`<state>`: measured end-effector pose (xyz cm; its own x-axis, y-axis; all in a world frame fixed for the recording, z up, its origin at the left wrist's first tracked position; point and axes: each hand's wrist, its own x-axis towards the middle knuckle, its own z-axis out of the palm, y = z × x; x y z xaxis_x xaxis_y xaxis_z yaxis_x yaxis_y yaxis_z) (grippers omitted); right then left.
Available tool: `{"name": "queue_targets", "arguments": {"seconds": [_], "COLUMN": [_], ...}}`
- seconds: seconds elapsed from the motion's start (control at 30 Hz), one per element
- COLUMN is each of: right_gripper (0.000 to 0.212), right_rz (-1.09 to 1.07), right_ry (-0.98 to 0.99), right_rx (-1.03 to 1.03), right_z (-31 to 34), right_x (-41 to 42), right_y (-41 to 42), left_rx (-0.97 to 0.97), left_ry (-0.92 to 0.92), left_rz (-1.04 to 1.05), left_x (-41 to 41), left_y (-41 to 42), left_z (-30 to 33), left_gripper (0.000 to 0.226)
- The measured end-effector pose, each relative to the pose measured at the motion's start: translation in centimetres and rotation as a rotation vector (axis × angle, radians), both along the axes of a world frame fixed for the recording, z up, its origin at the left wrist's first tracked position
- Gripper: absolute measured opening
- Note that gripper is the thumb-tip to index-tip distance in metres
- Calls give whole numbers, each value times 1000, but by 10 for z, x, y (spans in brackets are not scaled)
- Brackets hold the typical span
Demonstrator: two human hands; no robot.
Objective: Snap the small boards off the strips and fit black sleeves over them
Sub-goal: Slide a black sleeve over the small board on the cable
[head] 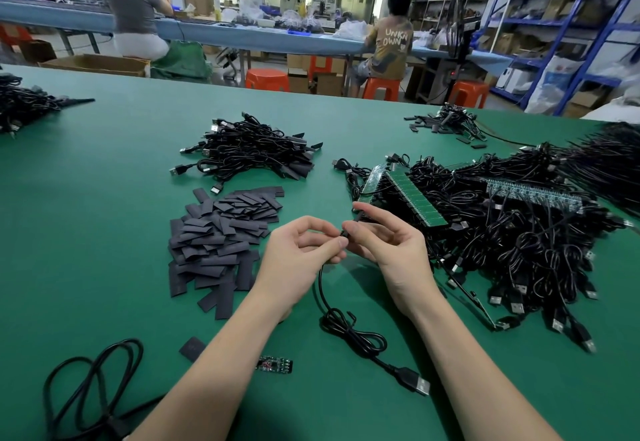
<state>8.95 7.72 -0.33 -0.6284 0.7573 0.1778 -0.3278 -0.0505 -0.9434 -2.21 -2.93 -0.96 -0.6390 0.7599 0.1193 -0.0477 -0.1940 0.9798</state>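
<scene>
My left hand and my right hand meet above the green table, fingertips pinching one small black-sleeved board between them. Its black USB cable hangs down and coils on the mat, the plug lying near my right forearm. A pile of flat black sleeves lies left of my hands. Green board strips with cables attached rest on a heap to the right. One loose bare board and one sleeve lie by my left forearm.
A heap of sleeved cables sits behind the sleeve pile. A large cable mass fills the right side. Another coiled cable lies at the near left. More cables sit far left. People work at benches beyond the table.
</scene>
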Motion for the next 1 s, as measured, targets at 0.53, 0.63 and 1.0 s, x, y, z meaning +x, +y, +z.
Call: {"name": "queue_targets", "arguments": {"seconds": [0.53,0.63,1.0], "right_gripper": [32,35,37], "right_rz": [-38,-17,-56], "right_ry": [1,-10,-4], "right_rx": [-17,-16,-40], "right_z": [-2,-3,-1], "right_x": [-2,-2,-2], "right_y": [1,1,2], "left_rx": [-7,-5,-18], "left_ry": [34,37,37], "left_rz": [24,31,18], "left_x": [1,1,0], "left_y": [0,0,2], "left_z": [0,0,-1], "left_gripper": [10,10,10]}}
